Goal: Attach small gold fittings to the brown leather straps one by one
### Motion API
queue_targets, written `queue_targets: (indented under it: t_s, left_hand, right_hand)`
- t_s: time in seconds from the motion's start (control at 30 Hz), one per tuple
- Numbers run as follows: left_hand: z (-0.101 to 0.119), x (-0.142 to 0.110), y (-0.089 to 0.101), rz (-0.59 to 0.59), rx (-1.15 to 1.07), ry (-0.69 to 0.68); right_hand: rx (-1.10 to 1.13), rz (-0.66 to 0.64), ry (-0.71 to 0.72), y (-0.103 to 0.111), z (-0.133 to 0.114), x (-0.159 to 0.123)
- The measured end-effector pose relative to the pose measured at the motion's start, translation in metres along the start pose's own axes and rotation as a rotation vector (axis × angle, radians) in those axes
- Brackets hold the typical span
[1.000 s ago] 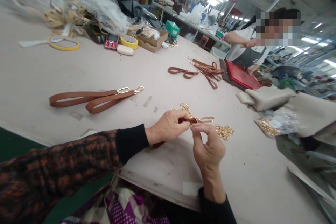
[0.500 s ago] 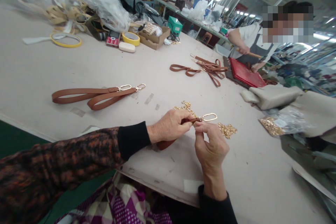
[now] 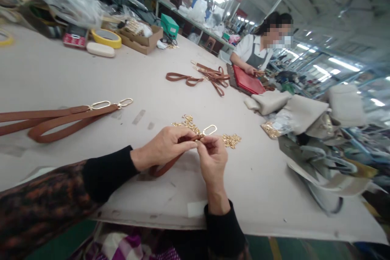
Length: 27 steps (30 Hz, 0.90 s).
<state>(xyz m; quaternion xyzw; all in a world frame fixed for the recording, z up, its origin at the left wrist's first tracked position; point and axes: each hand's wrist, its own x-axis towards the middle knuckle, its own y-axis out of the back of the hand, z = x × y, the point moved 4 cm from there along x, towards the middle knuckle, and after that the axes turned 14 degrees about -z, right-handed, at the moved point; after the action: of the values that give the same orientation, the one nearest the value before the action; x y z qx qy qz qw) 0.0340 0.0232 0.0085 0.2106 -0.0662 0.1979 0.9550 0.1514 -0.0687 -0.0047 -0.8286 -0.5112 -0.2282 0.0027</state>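
Observation:
My left hand (image 3: 166,146) pinches the end of a brown leather strap (image 3: 164,165) that trails back under my wrist onto the table. My right hand (image 3: 213,158) pinches the same strap end from the right, where a gold oval clasp (image 3: 210,130) sticks up above my fingers. Both hands are closed on it. Just beyond my fingers lie small piles of gold metal fittings (image 3: 231,140) on the beige table (image 3: 91,77).
Two finished brown straps with gold clasps (image 3: 61,115) lie at left. More straps (image 3: 207,76) are heaped farther back. A person in an apron (image 3: 256,53) works on a red bag (image 3: 248,83). Beige bags (image 3: 292,107), a tape roll (image 3: 106,37) and a cardboard box (image 3: 140,38) sit around.
The view has swung right and the hands sit lower left in the picture. Both hands still pinch the strap end; the clasp is tilted more upright.

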Motion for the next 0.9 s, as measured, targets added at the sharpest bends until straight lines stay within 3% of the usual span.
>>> queue_targets:
  t_s: [0.2,0.37,0.53,0.6,0.77,0.9]
  left_hand:
    - [-0.012,0.002,-0.003,-0.035,-0.241,0.175]
    - [-0.008,0.003,-0.003,-0.014,-0.253,0.160]
    - [0.002,-0.001,-0.005,0.048,-0.163,0.079]
    - [0.006,-0.003,-0.007,0.102,-0.087,0.050]
    - [0.005,-0.003,-0.011,0.194,0.060,0.059]
    - [0.005,-0.004,-0.013,0.149,-0.015,0.011]
  right_hand:
    - [0.103,0.003,-0.059,-0.001,-0.002,-0.001]
    - [0.201,0.058,-0.164,-0.001,0.002,-0.002]
    - [0.148,-0.221,-0.203,-0.013,0.000,-0.001]
    - [0.123,-0.271,-0.225,-0.013,0.004,-0.004]
    - [0.182,-0.214,-0.361,-0.003,0.031,-0.011]
    - [0.185,-0.119,-0.389,0.003,0.041,-0.013]
